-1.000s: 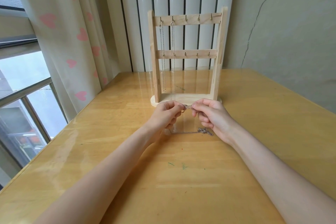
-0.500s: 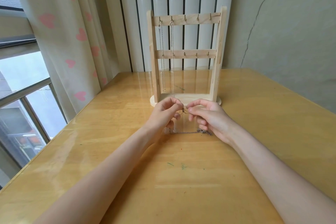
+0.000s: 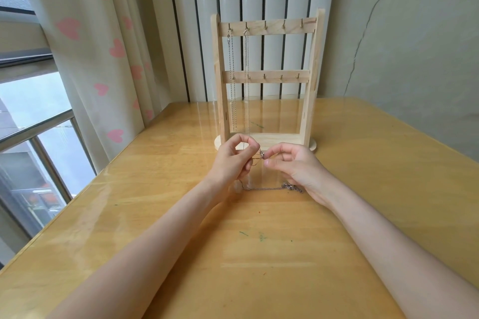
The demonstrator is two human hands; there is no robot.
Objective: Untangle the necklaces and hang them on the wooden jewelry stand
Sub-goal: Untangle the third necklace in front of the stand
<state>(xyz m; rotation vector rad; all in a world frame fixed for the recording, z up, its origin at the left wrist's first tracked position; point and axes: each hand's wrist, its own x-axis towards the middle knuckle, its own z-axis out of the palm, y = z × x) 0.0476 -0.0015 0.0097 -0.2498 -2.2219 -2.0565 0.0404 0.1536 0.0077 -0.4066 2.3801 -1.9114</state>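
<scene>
Pinching a silver chain necklace [image 3: 261, 155] at its clasp, left hand [image 3: 234, 160] and right hand [image 3: 295, 166] lift it off the desk [image 3: 259, 254]; wooden jewelry stand [image 3: 267, 80] waits at 12 o'clock.

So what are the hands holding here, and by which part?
Both hands pinch one thin silver chain necklace near its clasp end, left hand and right hand fingertip to fingertip. The rest trails down onto the wooden table.
</scene>
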